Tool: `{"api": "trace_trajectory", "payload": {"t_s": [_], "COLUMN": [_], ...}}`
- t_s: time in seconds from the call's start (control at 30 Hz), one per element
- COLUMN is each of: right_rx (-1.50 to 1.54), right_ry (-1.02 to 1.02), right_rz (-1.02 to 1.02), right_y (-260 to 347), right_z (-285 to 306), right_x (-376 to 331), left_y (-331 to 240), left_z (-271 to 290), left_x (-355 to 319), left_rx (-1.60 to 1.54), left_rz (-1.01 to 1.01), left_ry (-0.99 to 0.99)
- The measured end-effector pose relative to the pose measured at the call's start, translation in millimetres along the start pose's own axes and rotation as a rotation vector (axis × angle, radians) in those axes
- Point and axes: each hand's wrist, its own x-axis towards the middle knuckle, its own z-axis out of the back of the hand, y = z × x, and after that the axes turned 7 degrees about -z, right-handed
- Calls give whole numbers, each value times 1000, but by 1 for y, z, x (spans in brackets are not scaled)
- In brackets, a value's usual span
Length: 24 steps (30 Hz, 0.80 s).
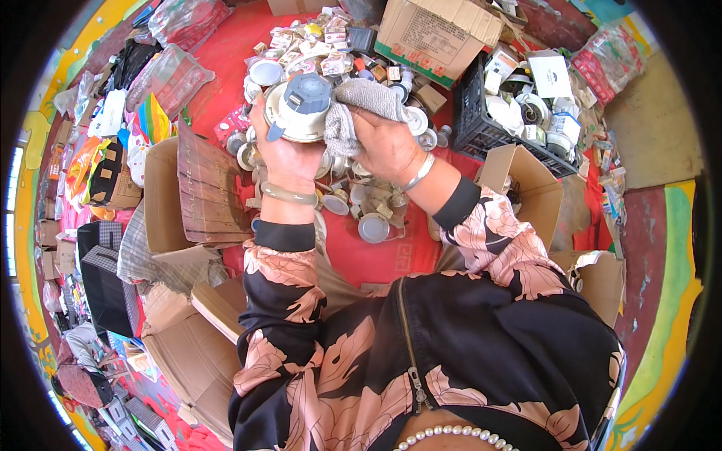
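My left hand (292,164) is closed around a round white fixture with a blue-grey hub (307,94) and holds it up, hub side towards me. From its lower left edge sticks a small blue-grey tab. A grey cloth (370,99) is bunched in my right hand (389,152), pressed against the right side of the fixture. Most fingertips of both hands are hidden behind the fixture and the cloth. Below and beyond my hands lies a pile of small round white lamp fittings (374,227) and little boxes (336,34).
A black plastic crate (470,113) of fittings and boxes stands at the right, near a large cardboard box (438,37). Open cardboard boxes flank me at left (162,203) and right (538,192). Red cloth (410,259) covers the floor. Bags and goods line the far left.
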Motion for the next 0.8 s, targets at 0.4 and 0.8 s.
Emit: {"api": "trace_trajectory", "payload": {"t_s": [0.4,0.8], "right_rx": [277,36], "right_ry": [-189,-106], "right_rz": [-4,233], "right_y": [32,-11], "right_z": [0,5], "right_x": [7,11], "left_y": [10,-10], "left_z": [-2,6], "left_x": [0,0], "left_rx": [261,-38], "left_rz": [-267,133], "left_ry": [5,-75]}}
